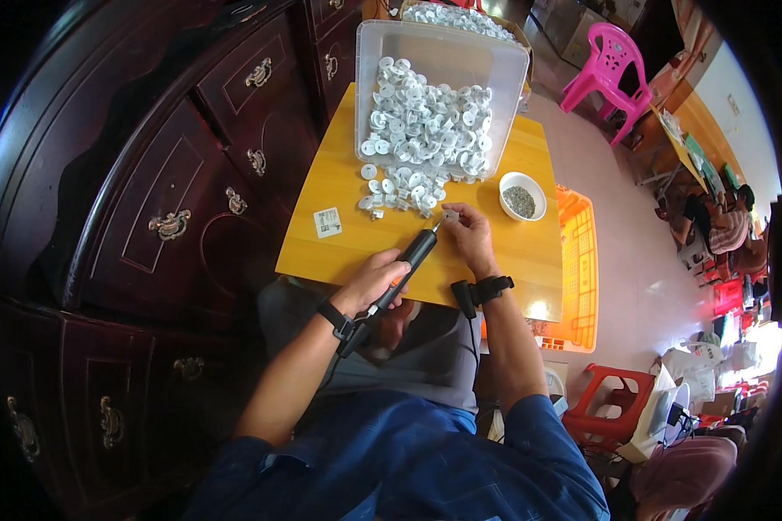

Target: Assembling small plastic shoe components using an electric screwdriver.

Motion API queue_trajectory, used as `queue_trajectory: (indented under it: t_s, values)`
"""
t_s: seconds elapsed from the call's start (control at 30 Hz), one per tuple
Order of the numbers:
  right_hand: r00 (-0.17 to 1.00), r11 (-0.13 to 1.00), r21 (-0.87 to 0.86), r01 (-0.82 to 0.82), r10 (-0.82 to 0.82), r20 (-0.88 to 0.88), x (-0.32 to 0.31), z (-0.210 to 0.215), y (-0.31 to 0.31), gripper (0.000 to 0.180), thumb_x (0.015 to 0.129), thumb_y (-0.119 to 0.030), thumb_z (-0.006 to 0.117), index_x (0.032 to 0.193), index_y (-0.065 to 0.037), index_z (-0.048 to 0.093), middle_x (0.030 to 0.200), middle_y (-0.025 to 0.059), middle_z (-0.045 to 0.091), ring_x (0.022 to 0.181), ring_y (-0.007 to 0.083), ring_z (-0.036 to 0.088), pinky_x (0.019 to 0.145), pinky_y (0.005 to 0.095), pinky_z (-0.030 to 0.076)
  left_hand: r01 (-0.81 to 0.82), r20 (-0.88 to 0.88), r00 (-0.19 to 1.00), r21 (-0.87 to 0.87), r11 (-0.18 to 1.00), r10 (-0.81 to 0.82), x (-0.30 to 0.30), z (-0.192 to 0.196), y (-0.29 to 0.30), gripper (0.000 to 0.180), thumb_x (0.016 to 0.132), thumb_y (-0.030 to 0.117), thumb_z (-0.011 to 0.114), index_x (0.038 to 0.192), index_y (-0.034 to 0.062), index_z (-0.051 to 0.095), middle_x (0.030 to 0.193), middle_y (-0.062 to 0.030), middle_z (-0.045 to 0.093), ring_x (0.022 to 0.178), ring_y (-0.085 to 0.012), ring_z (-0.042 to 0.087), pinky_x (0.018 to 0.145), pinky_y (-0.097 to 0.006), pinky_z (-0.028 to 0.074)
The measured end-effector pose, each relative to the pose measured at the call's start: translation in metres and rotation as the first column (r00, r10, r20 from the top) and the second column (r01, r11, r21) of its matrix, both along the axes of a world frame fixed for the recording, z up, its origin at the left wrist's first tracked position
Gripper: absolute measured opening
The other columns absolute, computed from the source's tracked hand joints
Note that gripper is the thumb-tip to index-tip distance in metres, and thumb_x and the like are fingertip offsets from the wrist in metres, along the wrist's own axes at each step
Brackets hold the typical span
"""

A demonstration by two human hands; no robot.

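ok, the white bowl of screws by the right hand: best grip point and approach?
Pinch the white bowl by its rim on the near-left edge, coming from above. It sits upright and open-topped on the wooden table, with small dark screws inside, so a level lift seems safest. The right hand is closest.

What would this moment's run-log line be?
left hand: grips black electric screwdriver | right hand: holds small white part at tip | bowl of screws right | tipped bin behind

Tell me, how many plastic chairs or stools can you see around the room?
2: a pink plastic chair stands at the upper right beyond the table, and a red stool stands at the lower right beside the person. Others may be hidden in the clutter.
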State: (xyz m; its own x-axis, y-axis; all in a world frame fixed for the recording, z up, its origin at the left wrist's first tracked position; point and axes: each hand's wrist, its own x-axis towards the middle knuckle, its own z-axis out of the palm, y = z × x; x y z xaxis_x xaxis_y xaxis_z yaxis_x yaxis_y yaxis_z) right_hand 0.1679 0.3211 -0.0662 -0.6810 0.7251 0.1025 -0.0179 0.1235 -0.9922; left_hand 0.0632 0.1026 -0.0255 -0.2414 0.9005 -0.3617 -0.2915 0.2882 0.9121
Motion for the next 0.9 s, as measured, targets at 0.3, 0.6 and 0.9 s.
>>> queue_trajectory:
  t_s: [0.3, 0.6, 0.9]
  values:
    - [1.000, 0.999, 0.041, 0.001, -0.002, 0.020, 0.001, 0.002, -0.001, 0.026, 0.085, 0.000, 0.065, 0.110, -0.005, 0.070, 0.078, -0.0042, 0.061, 0.068, 0.0033, 0.052, 0.060, 0.0190, 0.044, -0.021, 0.001, 1.000, 0.005, 1.000, 0.021, 0.003, 0.006, -0.001, 0.025, 0.094, 0.027, 0.051, 0.102, 0.0032, 0.053, 0.072, -0.0057, 0.058, 0.050, -0.0123, 0.057, 0.045, -0.026, 0.046]
    - [1.000, 0.997, 0.076, 0.014, -0.016, 0.025, -0.001, -0.003, 0.000, 0.026, 0.084, 0.000, 0.065, 0.108, -0.006, 0.071, 0.076, -0.0046, 0.059, 0.066, 0.0043, 0.050, 0.059, 0.0203, 0.043, -0.028, 0.006, 1.000, 0.003, 1.000, 0.028, 0.003, 0.004, 0.000, 0.025, 0.095, 0.027, 0.051, 0.103, 0.0036, 0.053, 0.071, -0.0053, 0.058, 0.050, -0.0120, 0.056, 0.044, -0.026, 0.046]
    - [0.999, 0.993, 0.110, 0.029, -0.033, 0.031, -0.003, -0.009, 0.001, 0.025, 0.083, 0.000, 0.066, 0.106, -0.006, 0.071, 0.074, -0.0042, 0.059, 0.065, 0.0047, 0.050, 0.060, 0.0209, 0.044, -0.036, 0.001, 0.999, 0.000, 0.999, 0.036, 0.003, 0.006, 0.000, 0.023, 0.094, 0.026, 0.051, 0.098, 0.0037, 0.053, 0.071, -0.0052, 0.058, 0.050, -0.0119, 0.056, 0.044, -0.026, 0.045]
